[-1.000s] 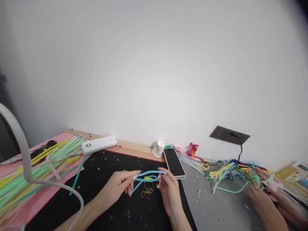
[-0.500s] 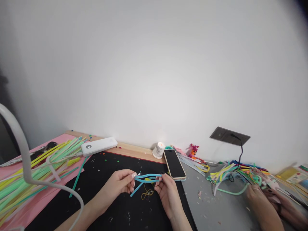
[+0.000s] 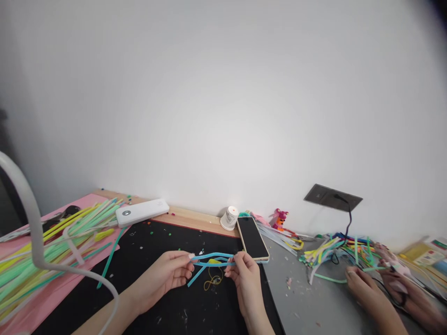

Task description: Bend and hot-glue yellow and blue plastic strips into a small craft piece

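Note:
Between my two hands stretches a bent bundle of blue pipe cleaners (image 3: 213, 255), with one loose end slanting down to the left. My left hand (image 3: 175, 269) pinches its left end between thumb and fingers. At the right end, the fingertips of my right hand (image 3: 243, 270) are closed on the same blue strands. Beneath the strands lies a thin yellow looped cord (image 3: 213, 280) with a small yellow piece on it, on the black mat (image 3: 195, 311).
Many pipe cleaners (image 3: 80, 232) lie on pink paper at left, near a white power bank (image 3: 142, 211) and a white curved stand (image 3: 33, 223). A paper cup (image 3: 229, 218) and phone (image 3: 253, 237) stand behind. At right, another person's hands (image 3: 370, 293) work by a colourful pile (image 3: 324, 251).
My left hand has shifted slightly left and down, and the blue strands look a little more drawn out. The other person's hand at right has moved left with a green pipe cleaner.

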Demonstrator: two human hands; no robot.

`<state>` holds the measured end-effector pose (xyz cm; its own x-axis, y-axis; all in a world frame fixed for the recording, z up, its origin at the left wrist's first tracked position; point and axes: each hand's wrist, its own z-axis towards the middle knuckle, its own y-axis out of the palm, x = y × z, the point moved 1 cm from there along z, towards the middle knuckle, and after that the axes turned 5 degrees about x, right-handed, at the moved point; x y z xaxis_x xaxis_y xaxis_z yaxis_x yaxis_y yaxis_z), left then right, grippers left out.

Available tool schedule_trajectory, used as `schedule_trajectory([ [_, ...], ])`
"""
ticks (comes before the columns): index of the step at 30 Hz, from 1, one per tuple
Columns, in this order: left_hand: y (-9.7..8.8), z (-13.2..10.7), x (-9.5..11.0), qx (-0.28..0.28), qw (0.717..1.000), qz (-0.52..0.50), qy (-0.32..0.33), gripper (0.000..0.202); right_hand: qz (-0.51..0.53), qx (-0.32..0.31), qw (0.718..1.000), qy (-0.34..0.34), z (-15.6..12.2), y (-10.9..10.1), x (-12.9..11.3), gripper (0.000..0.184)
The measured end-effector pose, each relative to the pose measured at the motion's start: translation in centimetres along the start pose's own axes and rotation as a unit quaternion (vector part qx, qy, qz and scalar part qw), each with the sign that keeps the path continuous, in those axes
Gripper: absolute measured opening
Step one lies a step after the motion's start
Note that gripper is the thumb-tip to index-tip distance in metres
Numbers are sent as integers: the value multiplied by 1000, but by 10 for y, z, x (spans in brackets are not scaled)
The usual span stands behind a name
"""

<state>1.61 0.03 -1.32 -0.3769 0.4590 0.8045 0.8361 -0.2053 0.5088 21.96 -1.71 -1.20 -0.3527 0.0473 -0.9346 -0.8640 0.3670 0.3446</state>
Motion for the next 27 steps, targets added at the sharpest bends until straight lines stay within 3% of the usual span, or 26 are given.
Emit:
schedule_trajectory([
  [5,-5,6,-1,55,993,96,34,30,-5,8,1000,-1,0,-1,2,25],
  [11,-2,10,3,90,969,202,109,33,82,-2,996,31,2,-4,3,22],
  [17,3,0,5,108,928,271,232,23,156,-75,980,96,-3,0,1,26],
  [22,9,-5,3,66,902,333,266,21,139,-150,974,93,-13,10,1,30],
  [27,15,-8,1,27,901,358,245,25,104,-154,982,44,-14,12,4,18],
])
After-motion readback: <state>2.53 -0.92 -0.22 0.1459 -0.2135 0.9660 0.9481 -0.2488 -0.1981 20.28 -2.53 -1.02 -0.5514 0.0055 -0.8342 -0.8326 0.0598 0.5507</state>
